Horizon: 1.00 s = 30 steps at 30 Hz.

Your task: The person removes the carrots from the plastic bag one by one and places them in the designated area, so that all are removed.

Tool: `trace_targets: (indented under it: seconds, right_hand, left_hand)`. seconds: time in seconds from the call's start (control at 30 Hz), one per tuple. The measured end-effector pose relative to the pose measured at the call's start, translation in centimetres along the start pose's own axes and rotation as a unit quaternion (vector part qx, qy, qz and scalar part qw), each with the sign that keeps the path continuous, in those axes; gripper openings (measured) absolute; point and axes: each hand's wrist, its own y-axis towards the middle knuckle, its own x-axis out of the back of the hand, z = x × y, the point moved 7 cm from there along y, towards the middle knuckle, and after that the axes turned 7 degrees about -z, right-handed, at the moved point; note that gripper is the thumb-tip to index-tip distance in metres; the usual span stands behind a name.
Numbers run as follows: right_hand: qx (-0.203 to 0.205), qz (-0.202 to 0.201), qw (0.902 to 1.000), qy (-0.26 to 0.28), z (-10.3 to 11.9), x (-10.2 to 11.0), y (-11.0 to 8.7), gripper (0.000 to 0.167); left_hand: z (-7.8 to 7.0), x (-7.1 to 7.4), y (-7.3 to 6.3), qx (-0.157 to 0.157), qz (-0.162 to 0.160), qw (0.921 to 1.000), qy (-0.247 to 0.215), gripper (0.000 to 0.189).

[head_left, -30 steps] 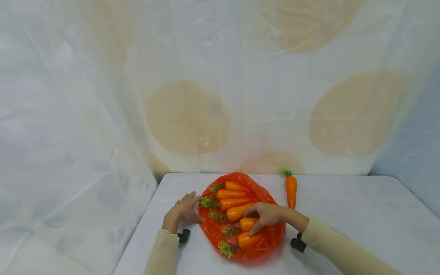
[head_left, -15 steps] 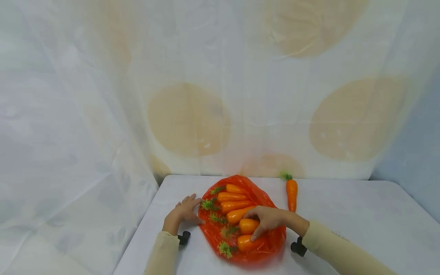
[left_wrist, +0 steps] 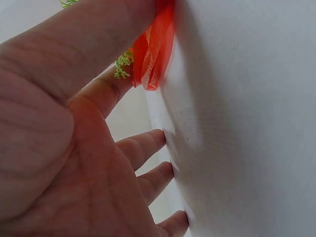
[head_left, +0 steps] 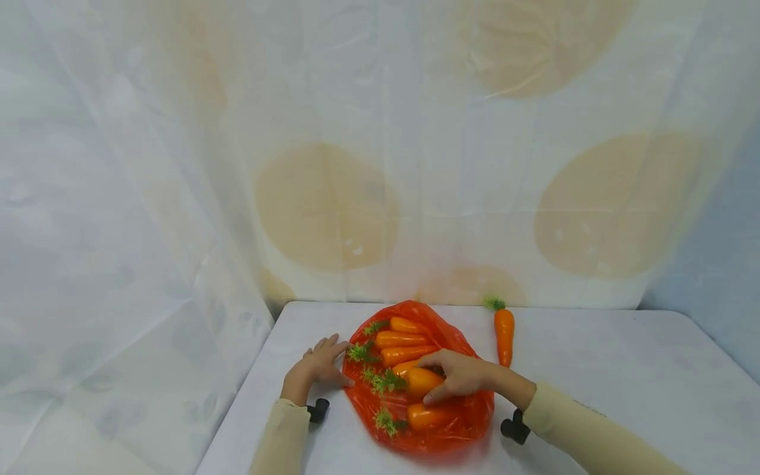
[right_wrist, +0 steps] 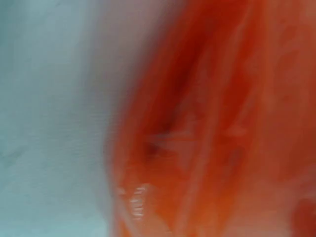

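A red plastic bag (head_left: 365, 412) lies spread on the table, with several orange toy carrots with green tops in it, side by side. My right hand (head_left: 463, 373) reaches over the bag from the right and grips one carrot (head_left: 420, 381) between thumb and fingers. Below that one lies another carrot (head_left: 424, 417), apart from the rest. At the bag's left edge is my left hand (head_left: 320, 363), fingers spread, with thumb and index finger at the plastic. In the left wrist view its other fingertips (left_wrist: 157, 136) rest on the table. Blurred red plastic (right_wrist: 207, 123) fills much of the right wrist view.
A single carrot (head_left: 504, 333) lies outside the bag, behind the right forearm. The white table (head_left: 605, 369) extends to the right. A patterned curtain (head_left: 451, 218) hangs along the table's back edge.
My right hand has shifted the gripped carrot up and slightly left, against the neighbouring carrot, widening the gap to the lowest one. The left hand stays in place.
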Motion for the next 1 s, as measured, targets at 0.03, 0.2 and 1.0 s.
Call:
trace_targets:
  seconds: [0.03, 0.2, 1.0]
  right_hand:
    - [0.001, -0.010, 1.0000, 0.000, 0.3, 0.2, 0.0, 0.043]
    - [0.019, -0.058, 0.9981, 0.010, 1.8, 1.3, 0.2, 0.042]
    - [0.045, -0.172, 0.9722, 0.152, 4.0, 5.5, -0.1, 0.069]
  left_hand:
    - [0.0, 0.0, 0.0, 0.000, 0.000, 1.0000, 0.000, 0.076]
    - [-0.1, 0.2, 0.0, -0.002, -0.001, 1.0000, 0.000, 0.075]
    - [-0.3, 0.2, -0.5, -0.027, -0.007, 0.9996, 0.007, 0.075]
